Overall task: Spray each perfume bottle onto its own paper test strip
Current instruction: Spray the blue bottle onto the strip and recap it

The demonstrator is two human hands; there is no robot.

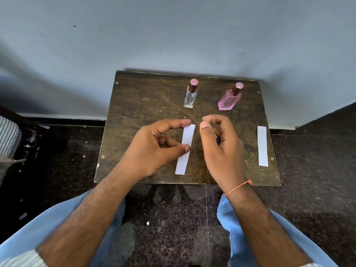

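A clear square perfume bottle (190, 97) with a pink cap stands at the back of the small wooden table (146, 105). A pink faceted bottle (229, 100) with a matching cap stands to its right. One white paper strip (185, 151) lies slightly tilted in the middle of the table. My left hand (154, 147) rests beside it, index fingertip at its top left corner and thumb tip on its left edge. My right hand (221, 149) hovers just right of this strip with fingers curled; a small blue bit shows at the palm, unclear what. A second strip (262, 146) lies near the right edge.
The table stands against a pale blue-grey wall (173, 35). Dark speckled floor (57, 170) surrounds it, with small white paper scraps on the left. My knees in light blue trousers (57, 218) sit below the table's front edge. Striped cloth (7, 135) shows at far left.
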